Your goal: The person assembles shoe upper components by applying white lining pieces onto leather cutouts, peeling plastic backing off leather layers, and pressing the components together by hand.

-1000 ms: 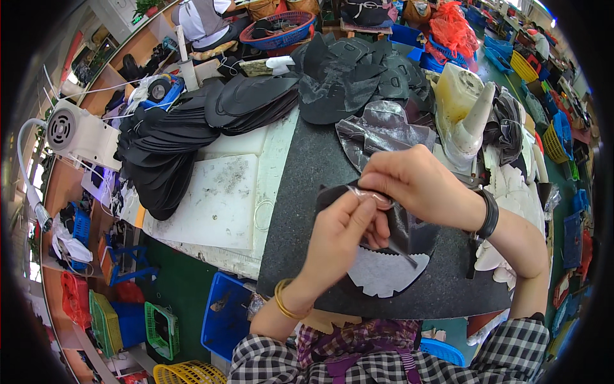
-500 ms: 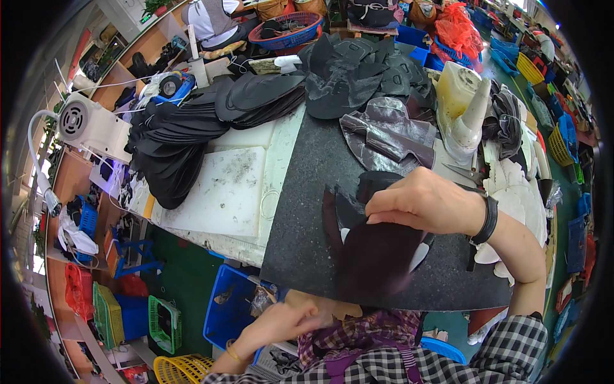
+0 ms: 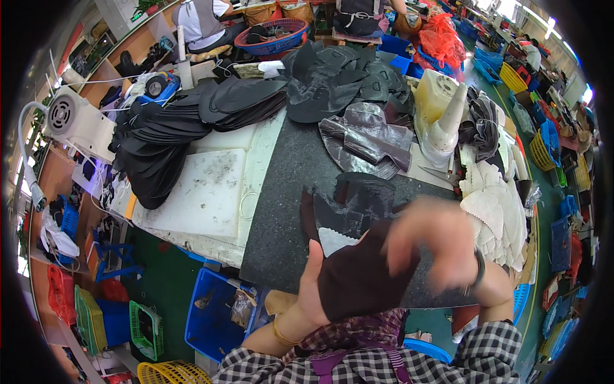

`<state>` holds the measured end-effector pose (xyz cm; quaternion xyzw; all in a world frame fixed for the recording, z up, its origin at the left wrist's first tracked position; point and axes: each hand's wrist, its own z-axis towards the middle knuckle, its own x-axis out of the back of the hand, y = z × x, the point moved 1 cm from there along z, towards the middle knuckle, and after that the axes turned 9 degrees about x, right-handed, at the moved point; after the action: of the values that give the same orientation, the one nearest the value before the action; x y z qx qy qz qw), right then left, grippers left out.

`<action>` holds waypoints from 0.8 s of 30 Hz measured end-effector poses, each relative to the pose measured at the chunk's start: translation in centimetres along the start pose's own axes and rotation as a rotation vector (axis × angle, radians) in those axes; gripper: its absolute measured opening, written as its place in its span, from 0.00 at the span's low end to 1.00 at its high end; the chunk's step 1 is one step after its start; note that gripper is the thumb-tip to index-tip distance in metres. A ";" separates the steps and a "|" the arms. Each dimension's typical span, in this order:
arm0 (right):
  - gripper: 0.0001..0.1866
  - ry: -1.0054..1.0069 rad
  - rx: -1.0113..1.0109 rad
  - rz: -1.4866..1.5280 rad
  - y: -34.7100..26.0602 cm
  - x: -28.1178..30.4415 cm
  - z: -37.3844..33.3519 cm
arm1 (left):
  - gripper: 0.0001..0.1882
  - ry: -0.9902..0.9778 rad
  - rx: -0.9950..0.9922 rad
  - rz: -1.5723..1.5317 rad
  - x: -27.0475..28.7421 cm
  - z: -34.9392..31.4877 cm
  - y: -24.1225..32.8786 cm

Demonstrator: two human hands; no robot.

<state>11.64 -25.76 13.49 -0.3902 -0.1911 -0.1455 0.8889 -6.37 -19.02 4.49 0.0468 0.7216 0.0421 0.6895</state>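
Note:
A dark brown flat piece of material [image 3: 358, 281] is held up at the near edge of the dark table. My left hand [image 3: 311, 288] supports it from its left side, with the thumb showing upright and the other fingers hidden behind the piece. Over its right edge, my right hand [image 3: 435, 243] is smeared by motion, so its fingers cannot be made out. Just beyond lie black shaped pieces [image 3: 364, 198] with whitish smears, and a small white patch [image 3: 336, 240] shows beside the brown piece.
A yellowed plastic container [image 3: 435, 96] with a white cone-like spout stands at the back right, near scissors [image 3: 441, 176]. White pieces [image 3: 492, 217] are heaped right. Stacked black pieces [image 3: 153, 141] lie left. A blue bin [image 3: 211, 307] sits below the table edge.
My left hand has risen from below the table edge to the brown piece. The piece has come nearer to me, and my right hand has shifted across its right side.

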 end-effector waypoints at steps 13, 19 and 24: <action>0.20 -0.121 -0.912 0.434 3.6 0.7 -5.9 | 0.42 0.114 0.003 0.451 -2.1 0.4 3.4; 0.15 -0.300 -0.576 0.032 -3.2 0.5 -5.2 | 0.16 -0.046 -0.498 1.573 -3.5 -5.7 2.5; 0.16 -0.224 -0.927 0.089 2.4 0.5 -5.3 | 0.06 0.748 -0.363 1.267 -0.2 -2.7 5.3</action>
<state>14.26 -28.17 8.90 -0.7666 -0.1837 -0.1342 0.6004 -9.05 -13.80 5.46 0.3209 0.7244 0.5612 0.2395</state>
